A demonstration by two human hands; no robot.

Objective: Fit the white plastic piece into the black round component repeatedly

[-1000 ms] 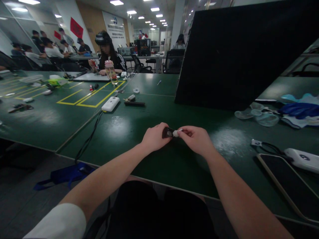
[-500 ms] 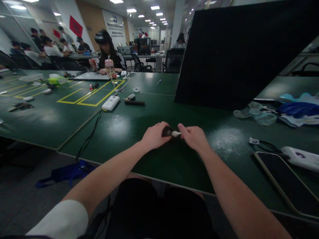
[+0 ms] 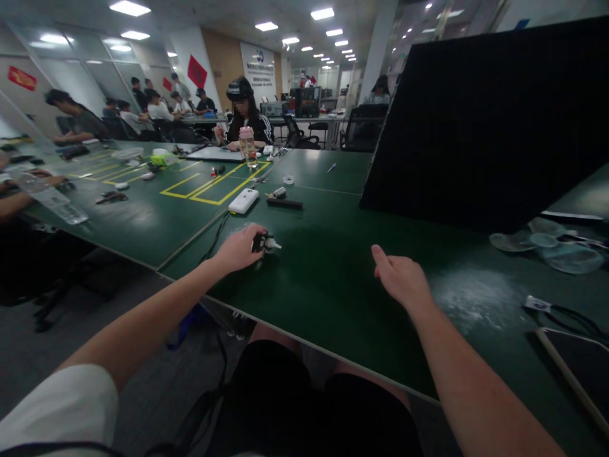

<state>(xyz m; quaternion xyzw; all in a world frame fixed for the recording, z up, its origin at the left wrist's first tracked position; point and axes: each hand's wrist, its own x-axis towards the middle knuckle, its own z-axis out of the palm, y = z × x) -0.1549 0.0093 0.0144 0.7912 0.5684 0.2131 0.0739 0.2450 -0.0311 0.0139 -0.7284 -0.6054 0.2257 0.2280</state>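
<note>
My left hand [image 3: 240,249] is closed around a small dark mechanical part with a white pointed tip [image 3: 271,243], its exact kind unclear. It is held low over the green table [image 3: 328,279], the tip facing right. Well to the right, my right hand [image 3: 404,276] is apart from the part. Its thumb points up and away from me while the fingers curl underneath; whatever they may hold is hidden. Beyond my left hand lie a white box-shaped device [image 3: 244,200] with a cable, a dark bar [image 3: 284,204] and a small metal piece [image 3: 278,193].
A large black panel [image 3: 466,133] stands at the right. Clear plastic pieces [image 3: 566,251] and a phone [image 3: 578,365] lie on that side. A white tape roll [image 3: 288,180], a pink-capped bottle [image 3: 248,149] and a seated person [image 3: 245,117] are farther back. A clear bottle [image 3: 61,203] lies left.
My hands have come apart: the left moved left with the dark part and its white tip, the right moved right. The view has turned left, showing more people there.
</note>
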